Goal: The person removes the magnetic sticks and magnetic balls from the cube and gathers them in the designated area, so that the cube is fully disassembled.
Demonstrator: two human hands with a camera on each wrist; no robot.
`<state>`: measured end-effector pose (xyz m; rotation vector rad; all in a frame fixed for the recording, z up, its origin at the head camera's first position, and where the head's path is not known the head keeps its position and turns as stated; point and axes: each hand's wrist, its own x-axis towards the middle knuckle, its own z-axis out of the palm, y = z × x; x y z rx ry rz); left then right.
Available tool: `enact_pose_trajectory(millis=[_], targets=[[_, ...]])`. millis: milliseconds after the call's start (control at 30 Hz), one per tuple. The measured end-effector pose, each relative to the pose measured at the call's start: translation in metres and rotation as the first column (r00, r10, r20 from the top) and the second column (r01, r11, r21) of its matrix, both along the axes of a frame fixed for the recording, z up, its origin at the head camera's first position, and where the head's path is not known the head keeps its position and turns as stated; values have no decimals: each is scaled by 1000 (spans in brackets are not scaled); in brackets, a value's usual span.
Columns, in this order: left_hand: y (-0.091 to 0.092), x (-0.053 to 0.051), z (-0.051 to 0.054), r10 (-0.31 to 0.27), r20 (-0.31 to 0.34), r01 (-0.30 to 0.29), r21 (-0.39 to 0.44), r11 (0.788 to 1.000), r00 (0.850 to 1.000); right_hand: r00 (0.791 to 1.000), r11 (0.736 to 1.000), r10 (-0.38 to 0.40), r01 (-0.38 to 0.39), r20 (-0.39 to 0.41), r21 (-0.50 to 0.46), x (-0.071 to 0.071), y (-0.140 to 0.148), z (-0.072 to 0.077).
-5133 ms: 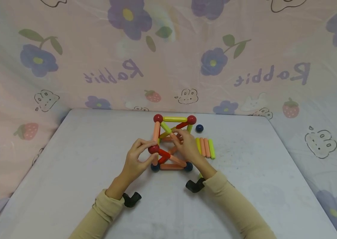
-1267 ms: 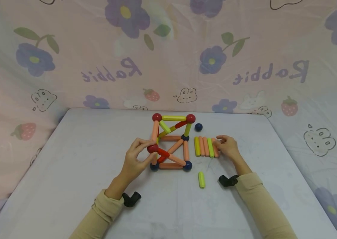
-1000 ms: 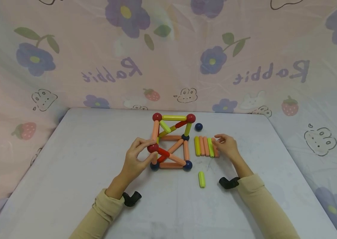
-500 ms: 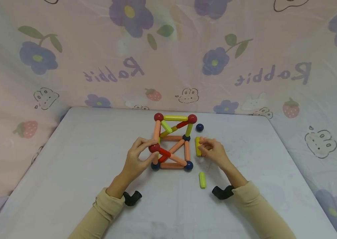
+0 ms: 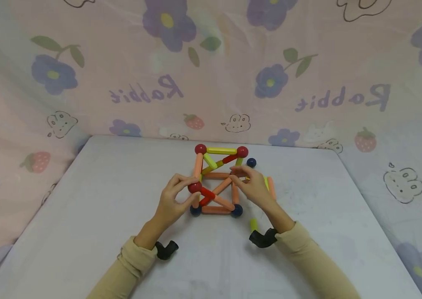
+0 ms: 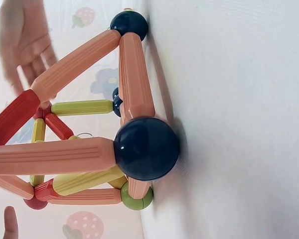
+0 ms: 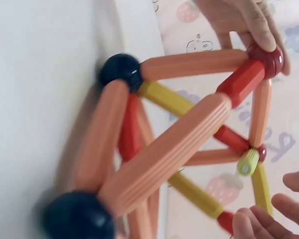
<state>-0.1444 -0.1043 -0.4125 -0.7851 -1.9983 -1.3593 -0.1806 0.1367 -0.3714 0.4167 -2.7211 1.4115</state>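
Frame (image 5: 223,186): rods and balls, standing on the table (image 5: 128,174) mid-scene, between the hands.
Left hand (image 5: 171,203): thumb and fingers pinching the corner red ball (image 5: 194,187), upper near-left of the frame.
Right hand (image 5: 252,187): fingers loosely extended, thumb apart; I see nothing gripped on either wrist feed. Hovers at the frame's right side.
Step, my read: one hand steadies the corner, the other works along the right.
Steadying: I'd want a light pinch, no lift or twist; joints look magnetic, so a sideways tug could pop one.
Weak spot: lime rod (image 5: 210,161) hangs off the far-left red ball (image 5: 201,149), other end free; I'd route fingers clear of it.
Cross brace: red rod (image 5: 207,192) end to end with orange rod (image 5: 223,203), down to the near-right blue ball (image 5: 237,210); I'd avoid pressing its middle join.
Any join: rod end square to the ball, then let go slowly.
Loose row: right of the frame, end orange rod (image 5: 272,189) showing, others partly behind the hand.
Other loose parts: spare blue ball (image 5: 251,162) far right of the frame; near lime rod (image 5: 253,225), partly covered by the black wrist fitting (image 5: 264,238).
Containers: none I can see; loose parts lie straight on the table.
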Motion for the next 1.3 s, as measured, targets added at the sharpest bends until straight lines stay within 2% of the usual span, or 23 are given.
enact_pose_trajectory(millis=[133, 300, 533, 667, 833, 1300], targets=[[1, 0, 0, 0, -1, 0, -2, 1000, 1000, 999, 1000, 14, -14, -52, 0, -5, -13, 5], [0, 1, 1, 3, 6, -3, 0, 1000, 1000, 996, 999, 35, -34, -77, 19, -16, -28, 8], [1, 0, 4, -3, -4, 3, 4, 1000, 1000, 997, 997, 73, -73, 16, -16, -27, -43, 9], [1, 0, 4, -6, -1, 6, 4, 1000, 1000, 995, 995, 92, -90, 36, -36, -32, -49, 7], [1, 0, 2, 1, 0, -1, 3, 1000, 1000, 994, 994, 108, -108, -4, -27, -37, -57, 6], [1, -1, 0, 8, -10, -8, -4, 1000, 1000, 991, 997, 77, -77, -113, 9, -42, -69, 1]])
